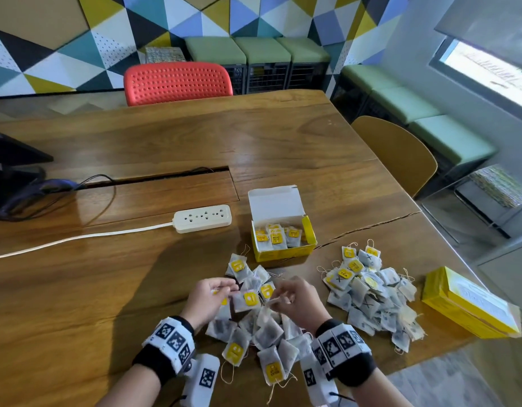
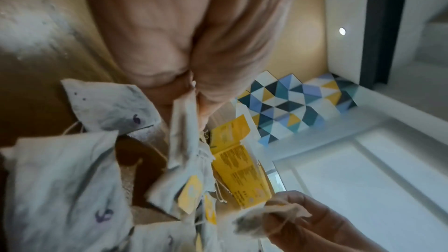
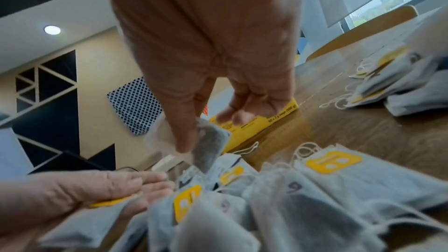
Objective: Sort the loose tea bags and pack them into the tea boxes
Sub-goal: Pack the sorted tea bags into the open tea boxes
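A near pile of loose tea bags [image 1: 253, 327] with yellow tags lies in front of me, and a second pile [image 1: 371, 298] lies to its right. My left hand [image 1: 215, 292] hovers over the near pile and pinches a tea bag [image 2: 184, 137] that hangs from its fingertips. My right hand [image 1: 292, 295] is beside it and pinches another tea bag [image 3: 211, 141] between thumb and forefinger. Just behind the near pile stands an open yellow tea box [image 1: 283, 245] with several bags upright inside. A closed yellow tea box [image 1: 471, 304] lies at the far right.
A white power strip [image 1: 202, 217] with its cable lies left of the open box. A dark device [image 1: 10, 171] sits at the table's left. A red chair [image 1: 177, 82] and a yellow chair [image 1: 397, 154] stand at the table's far and right edges.
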